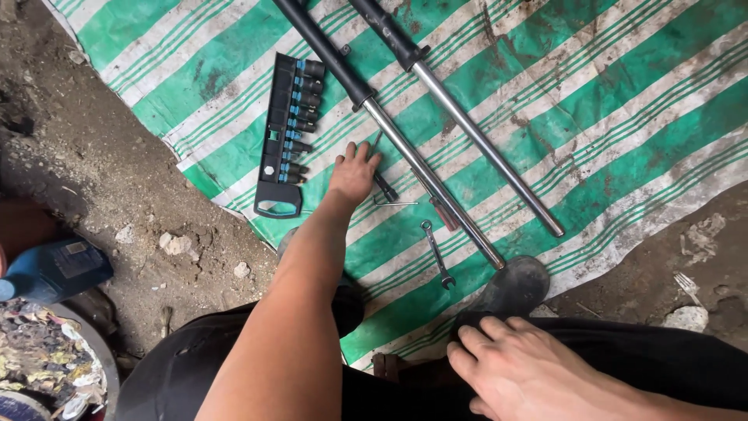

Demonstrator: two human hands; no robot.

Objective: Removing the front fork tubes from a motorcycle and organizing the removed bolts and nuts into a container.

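Black fabric over your knee carries your right hand [530,370], flat, fingers spread, holding nothing. Farther out, your left hand [352,173] lies open on the striped tarp [623,117], fingertips touching a small hex key [387,189]. Rigid, light steel, probably slippery: pinch its bend. Long axis runs toward the fork tubes [436,187].

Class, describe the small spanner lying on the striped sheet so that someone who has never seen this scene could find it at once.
Start at the green and white striped sheet on the dirt ground, then find the nearer of the two long fork tubes. Just beside its shiny lower end, towards the person, lies the small spanner. Unlike the long tubes and the socket rack, it is short, flat, silver and lies alone.
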